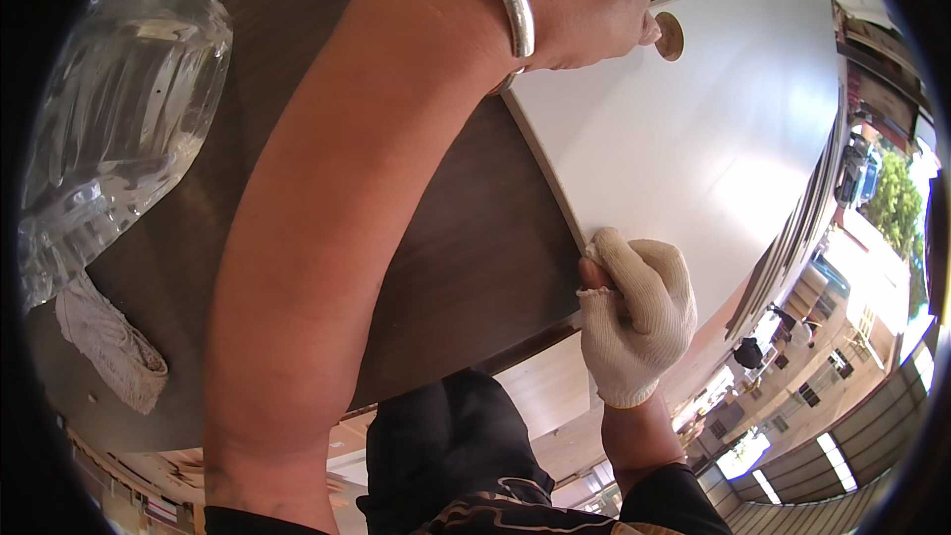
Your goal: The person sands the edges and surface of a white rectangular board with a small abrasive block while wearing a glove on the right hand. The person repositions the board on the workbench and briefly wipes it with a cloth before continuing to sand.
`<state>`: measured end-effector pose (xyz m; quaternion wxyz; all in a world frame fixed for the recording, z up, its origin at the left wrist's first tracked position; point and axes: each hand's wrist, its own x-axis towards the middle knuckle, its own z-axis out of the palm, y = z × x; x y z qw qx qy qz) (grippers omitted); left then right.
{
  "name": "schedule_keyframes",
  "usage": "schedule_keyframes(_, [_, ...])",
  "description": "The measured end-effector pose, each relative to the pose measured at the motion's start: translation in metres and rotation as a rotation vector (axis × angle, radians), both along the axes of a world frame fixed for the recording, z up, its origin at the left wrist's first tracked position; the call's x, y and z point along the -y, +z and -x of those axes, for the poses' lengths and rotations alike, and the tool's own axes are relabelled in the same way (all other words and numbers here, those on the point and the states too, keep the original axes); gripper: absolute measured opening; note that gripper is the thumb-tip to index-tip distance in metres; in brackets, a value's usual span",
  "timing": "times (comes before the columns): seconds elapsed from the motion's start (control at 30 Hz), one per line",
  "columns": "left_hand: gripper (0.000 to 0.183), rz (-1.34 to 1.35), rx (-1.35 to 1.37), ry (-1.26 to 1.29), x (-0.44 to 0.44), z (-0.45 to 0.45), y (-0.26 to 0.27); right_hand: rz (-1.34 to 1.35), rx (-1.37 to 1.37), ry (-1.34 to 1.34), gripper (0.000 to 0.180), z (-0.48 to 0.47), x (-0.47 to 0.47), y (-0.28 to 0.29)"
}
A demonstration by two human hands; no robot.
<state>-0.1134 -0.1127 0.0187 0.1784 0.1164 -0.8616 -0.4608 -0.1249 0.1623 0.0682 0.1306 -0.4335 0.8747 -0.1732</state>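
My left hand (594,4), bare and with a metal bangle at the wrist, reaches over a smooth white panel (691,141). Its fingertips are beside a round hole (669,37) in the panel; most of the fingers are hidden, so its grip does not show. A white knitted glove covers my right hand (639,312), with the bare thumb tip showing. Its fingers are closed at the near corner of the white panel, pinching the edge. Beneath the panel lies a dark brown board (475,238).
A clear plastic bottle (134,104) fills the upper left. Below it a whitish knitted glove or cloth (111,342) lies on the dark surface. Stacked panels (787,238) line the right side. Farther off in the workshop is a person (801,333), with a vehicle (858,174) outside.
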Motion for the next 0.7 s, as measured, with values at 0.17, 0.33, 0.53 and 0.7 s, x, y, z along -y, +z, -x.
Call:
schedule_keyframes(0.17, [0.027, -0.05, 0.089, -0.094, 0.009, -0.007, 0.007, 0.075, -0.018, 0.024, 0.032, -0.001, 0.006, -0.003])
schedule_keyframes(0.33, [0.028, 0.017, 0.094, -0.018, -0.002, -0.01, 0.008, 0.034, 0.022, 0.016, 0.034, -0.001, 0.01, -0.004])
schedule_keyframes(0.53, [0.025, -0.011, 0.04, -0.005, 0.0, -0.012, 0.007, 0.036, 0.011, 0.026, 0.039, -0.001, 0.015, -0.003])
schedule_keyframes(0.7, [0.022, 0.099, -0.018, 0.036, -0.001, -0.011, 0.002, 0.046, 0.019, 0.051, 0.041, 0.003, 0.021, -0.005])
